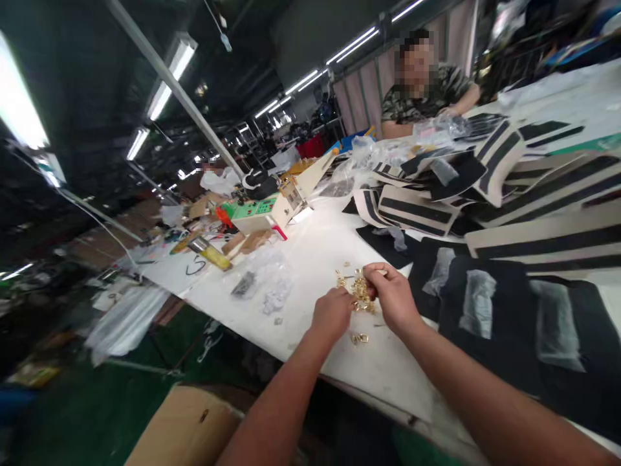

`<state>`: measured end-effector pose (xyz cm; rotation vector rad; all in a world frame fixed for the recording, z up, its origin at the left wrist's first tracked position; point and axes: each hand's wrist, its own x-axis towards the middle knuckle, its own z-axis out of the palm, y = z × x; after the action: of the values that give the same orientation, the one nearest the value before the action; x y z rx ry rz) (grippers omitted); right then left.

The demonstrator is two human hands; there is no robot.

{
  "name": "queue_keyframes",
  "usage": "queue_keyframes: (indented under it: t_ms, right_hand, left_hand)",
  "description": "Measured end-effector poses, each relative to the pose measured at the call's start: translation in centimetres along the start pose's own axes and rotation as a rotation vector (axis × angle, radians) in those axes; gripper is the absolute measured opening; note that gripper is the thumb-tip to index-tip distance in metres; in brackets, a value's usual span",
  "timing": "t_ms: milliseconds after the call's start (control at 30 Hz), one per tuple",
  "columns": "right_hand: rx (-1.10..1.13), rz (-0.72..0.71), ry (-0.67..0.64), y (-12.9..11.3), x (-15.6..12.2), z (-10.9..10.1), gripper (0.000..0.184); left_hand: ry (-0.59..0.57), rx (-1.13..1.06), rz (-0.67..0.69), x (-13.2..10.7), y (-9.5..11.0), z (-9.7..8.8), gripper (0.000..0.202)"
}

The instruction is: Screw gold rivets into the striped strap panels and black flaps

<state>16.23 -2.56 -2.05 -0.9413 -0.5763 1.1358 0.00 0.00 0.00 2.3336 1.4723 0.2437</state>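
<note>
A small heap of gold-coloured metal fittings [361,291] lies on the white tabletop [310,259], between my two hands. My left hand [334,314] is closed, its curled fingertips touching the left side of the heap. Whatever those fingers grip is hidden behind them. My right hand [394,294] is closed in a pinch over the right edge of the heap; what is between thumb and fingers is too small to make out. A few loose gold fittings [359,338] rest nearer the table's front edge.
Black panels [504,323] with clear plastic packets cover the right side, below stacked striped pieces [417,210]. A green-topped machine [264,210], a yellow roll [211,252] and plastic bags [272,278] stand left. A person [422,90] sits across the table. A cardboard box [184,427] is below.
</note>
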Motion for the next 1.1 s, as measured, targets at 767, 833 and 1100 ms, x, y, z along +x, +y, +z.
queue_keyframes:
  t_ms: [767, 833, 1100]
  right_hand:
    - [-0.250, 0.027, -0.384, 0.1, -5.1, 2.4, 0.040]
    - [-0.304, -0.007, -0.390, 0.2, -5.3, 2.5, 0.038]
    - [-0.375, -0.076, -0.395, 1.1, -5.7, 2.4, 0.032]
  left_hand:
    - [0.580, -1.468, -0.478, -9.7, -1.6, 2.7, 0.058]
    - [0.579, -1.508, -0.468, -9.7, -1.6, 2.7, 0.055]
    - [0.582, -1.575, -0.441, -10.0, -1.6, 3.3, 0.047]
